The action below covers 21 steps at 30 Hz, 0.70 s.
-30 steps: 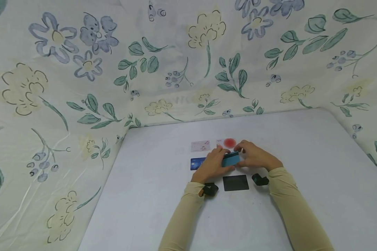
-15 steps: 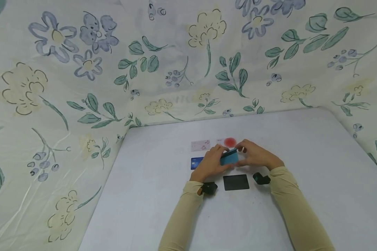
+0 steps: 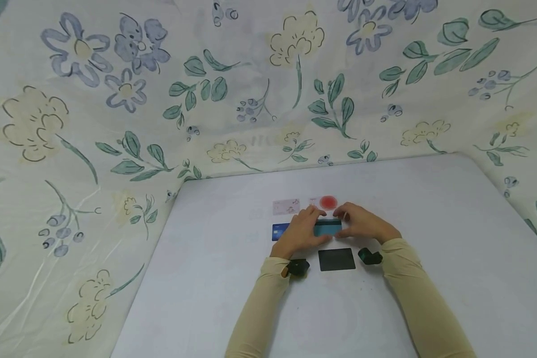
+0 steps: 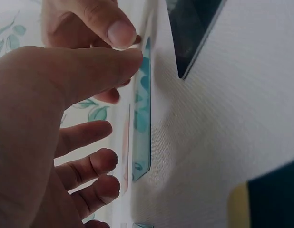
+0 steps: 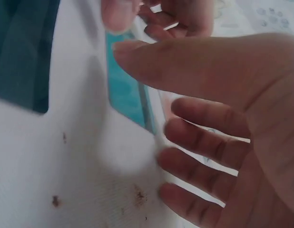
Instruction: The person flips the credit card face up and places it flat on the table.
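A teal card point(image 3: 327, 228) with a dark stripe along its far edge lies on the white table between my hands. At its left end is my left hand point(image 3: 301, 229), fingers spread loosely and thumb over the near edge. My right hand point(image 3: 362, 223) stands at the right end, with thumb and fingers apart. In the right wrist view the right thumb hovers over or touches the teal card point(image 5: 123, 90); I cannot tell which. Neither hand pinches it. A blue card point(image 3: 279, 232) lies left of it, partly covered by the left hand.
Nearer to me lies a black card point(image 3: 336, 259). Farther back are a pale pink card point(image 3: 286, 207) and a card with a red circle point(image 3: 328, 203), partly behind the left fingers. Flowered cloth point(image 3: 250, 99) rises behind the table point(image 3: 197, 268).
The teal card was held tilted between both hands and turned slightly; now it lies flat and straight. The right fingers have drawn off its edge, and the left fingers have loosened.
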Motion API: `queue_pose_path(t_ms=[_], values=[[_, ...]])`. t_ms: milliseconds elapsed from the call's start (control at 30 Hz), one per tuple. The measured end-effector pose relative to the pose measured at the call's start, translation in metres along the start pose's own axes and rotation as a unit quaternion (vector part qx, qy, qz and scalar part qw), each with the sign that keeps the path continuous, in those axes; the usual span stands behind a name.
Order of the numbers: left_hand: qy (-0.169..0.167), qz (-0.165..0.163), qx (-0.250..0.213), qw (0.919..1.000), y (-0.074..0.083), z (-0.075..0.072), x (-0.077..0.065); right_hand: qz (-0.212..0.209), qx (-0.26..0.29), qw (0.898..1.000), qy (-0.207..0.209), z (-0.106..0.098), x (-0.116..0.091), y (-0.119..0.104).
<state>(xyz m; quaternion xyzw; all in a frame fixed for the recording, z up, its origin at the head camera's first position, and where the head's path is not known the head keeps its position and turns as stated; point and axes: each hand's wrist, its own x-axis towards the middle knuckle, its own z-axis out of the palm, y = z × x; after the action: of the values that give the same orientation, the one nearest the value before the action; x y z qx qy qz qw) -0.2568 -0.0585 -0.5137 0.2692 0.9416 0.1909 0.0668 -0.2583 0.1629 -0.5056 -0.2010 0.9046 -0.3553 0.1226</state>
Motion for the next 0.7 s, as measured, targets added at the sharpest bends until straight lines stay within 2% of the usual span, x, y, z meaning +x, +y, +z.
queue_pose_path(t_ms=[233,433,700], values=[[-0.013,-0.014,0.022,0.9996,-0.0001,0.0023,0.0001,0.039,-0.039,0.998,-0.003,0.0041,0.0042,-0.0011],[-0.014,-0.020,0.032,0.9992,0.0008,0.0010,-0.0021,0.026,-0.045,0.999,0.002,0.0053,0.0047,0.0013],[-0.011,-0.006,0.041,0.9991,0.0012,0.0003,-0.0038,0.028,-0.046,0.999,-0.002,0.0066,0.0042,0.0023]])
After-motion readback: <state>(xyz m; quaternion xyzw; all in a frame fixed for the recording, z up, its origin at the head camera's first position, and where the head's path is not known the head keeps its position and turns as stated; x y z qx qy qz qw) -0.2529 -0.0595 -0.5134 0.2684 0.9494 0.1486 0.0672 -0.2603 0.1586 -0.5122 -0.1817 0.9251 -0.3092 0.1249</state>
